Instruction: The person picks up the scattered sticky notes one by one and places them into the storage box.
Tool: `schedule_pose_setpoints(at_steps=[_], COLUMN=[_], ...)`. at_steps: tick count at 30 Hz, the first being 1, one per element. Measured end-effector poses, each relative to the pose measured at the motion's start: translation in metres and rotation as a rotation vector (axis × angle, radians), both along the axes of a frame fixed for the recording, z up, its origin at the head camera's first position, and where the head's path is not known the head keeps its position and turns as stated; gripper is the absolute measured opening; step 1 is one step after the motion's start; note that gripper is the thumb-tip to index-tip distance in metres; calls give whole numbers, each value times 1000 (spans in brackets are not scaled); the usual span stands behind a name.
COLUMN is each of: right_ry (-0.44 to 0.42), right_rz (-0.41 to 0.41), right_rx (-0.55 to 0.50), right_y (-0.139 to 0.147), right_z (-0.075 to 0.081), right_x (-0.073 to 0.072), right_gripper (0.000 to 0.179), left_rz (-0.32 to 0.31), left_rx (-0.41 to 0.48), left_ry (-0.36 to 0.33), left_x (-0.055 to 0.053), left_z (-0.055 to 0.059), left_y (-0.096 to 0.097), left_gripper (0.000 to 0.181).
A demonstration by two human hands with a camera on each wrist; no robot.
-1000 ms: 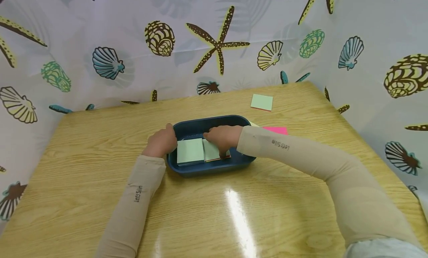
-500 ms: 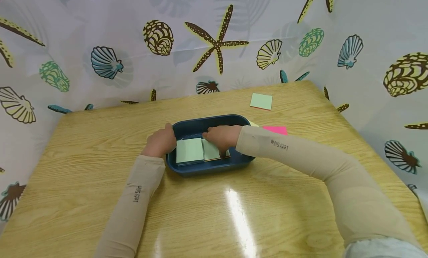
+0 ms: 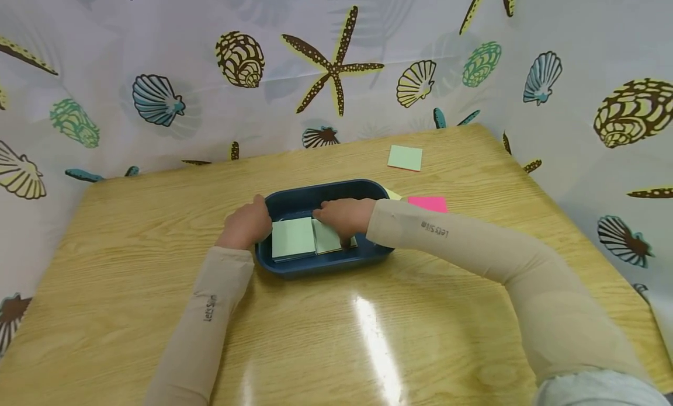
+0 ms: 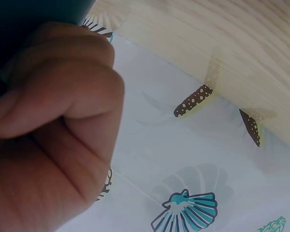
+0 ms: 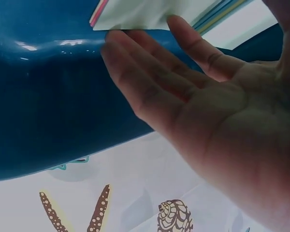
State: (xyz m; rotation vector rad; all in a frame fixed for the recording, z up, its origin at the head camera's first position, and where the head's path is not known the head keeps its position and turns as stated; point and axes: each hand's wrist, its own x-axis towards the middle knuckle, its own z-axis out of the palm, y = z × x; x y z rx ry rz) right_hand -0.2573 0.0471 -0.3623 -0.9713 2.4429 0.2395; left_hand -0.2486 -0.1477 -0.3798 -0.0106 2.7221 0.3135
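Left hand curled round left rim of dark blue plastic tray; right hand, fingers straight, pressing pale green sticky-note pad inside.

Two pale green sticky-note pads lie flat, side by side, in my dark blue tray — mid-counter.

Tray walls hem both pads, tabletop left open

- A makeshift recording booth, not a lived-in room.
- A seashell-and-starfish curtain fills the frame's upper half, walling three sides.
- A bare wooden table spans the lower half.
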Motion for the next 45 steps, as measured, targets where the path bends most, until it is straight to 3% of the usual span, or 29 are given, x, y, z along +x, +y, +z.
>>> schedule_pose_setpoints(at_steps=[5,7,13,16,19,24,29,36,45], right_ry=[-17,-46,-97,-60,13,97,72,45,24], right_rz=[39,61,85,3,-136,-354,-478,-585,-581], right_rx=[-27,-82,-530,-713,-778,-696,-558,-450,-370], right_y=[4,8,34,56,83,130,169,195,199], right_z=[7,13,43,55,55,28,-6,-28,-31], right_x=[0,-2,-23,-42,-66,-106,-127,-137,-141], right_gripper=[71,62,35,26,22,31,49,73,73], left_rz=[3,1,2,3,-1,-2,-5,-9,-18], left_rx=[8,9,16,20,22,23,18,25,25], left_ry=[-10,-14,-14,-14,-3,5,-6,-1,13], left_x=[1,2,4,6,7,7,5,4,3], left_z=[2,2,-1,-3,-4,-3,-3,0,2], left_y=[-1,-1,-6,-8,-9,-8,-5,-3,-2], left_gripper=[55,55,55,54,54,54,55,53,54])
